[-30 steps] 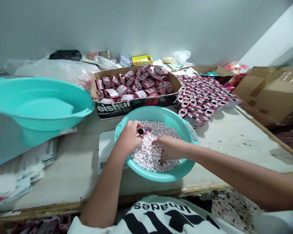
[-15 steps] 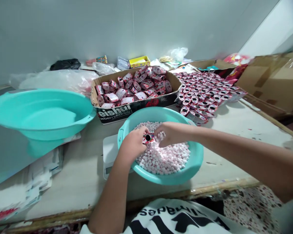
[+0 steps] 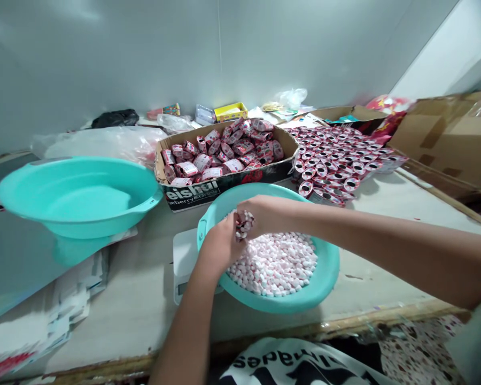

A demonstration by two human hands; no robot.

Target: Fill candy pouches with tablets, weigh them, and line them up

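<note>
Both my hands meet over the left part of a turquoise basin that holds a heap of small pinkish-white candies. Wrapped round a small red-and-pink printed box, my left hand keeps it above the heap. Cupped against the top of that box is my right hand, closed on a handful of candies. The fingers and candies hide most of the box, including its round hole. Under the basin's left side a white scale sticks out.
Behind the basin, a cut-down carton is full of printed boxes. Many similar boxes with dark holes stand packed together to its right. A second turquoise basin is on the left. A large brown carton stands at far right.
My right hand has moved left with its candies onto the top of the box, covering the hole seen before. My left hand still grips the box. The whole view has shifted slightly.
</note>
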